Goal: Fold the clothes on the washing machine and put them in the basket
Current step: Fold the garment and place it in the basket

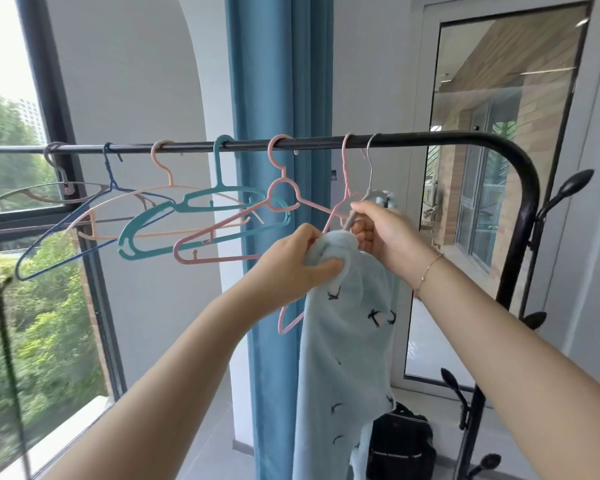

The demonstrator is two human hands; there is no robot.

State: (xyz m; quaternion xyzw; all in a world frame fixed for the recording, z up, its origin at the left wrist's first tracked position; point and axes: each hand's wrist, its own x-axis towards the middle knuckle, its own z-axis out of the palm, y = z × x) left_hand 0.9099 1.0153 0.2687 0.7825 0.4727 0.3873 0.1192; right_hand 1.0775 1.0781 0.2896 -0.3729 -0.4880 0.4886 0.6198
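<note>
A light blue garment (347, 334) with small dark prints hangs from a grey hanger (371, 188) hooked at the right end of the black rail (326, 143). My left hand (295, 261) grips the bunched top of the garment just below the hanger. My right hand (385, 233) pinches the hanger's grey arm beside the cloth. The garment falls straight down between my forearms, and its lower end is out of view. No washing machine or basket is in view.
Several bare hangers, pink (284, 202), teal (201, 216), peach and blue, hang along the rail to the left. A blue curtain (278, 81) hangs behind. The black rack's upright (520, 237) stands right, a black bag (402, 445) on the floor, a window (21, 202) left.
</note>
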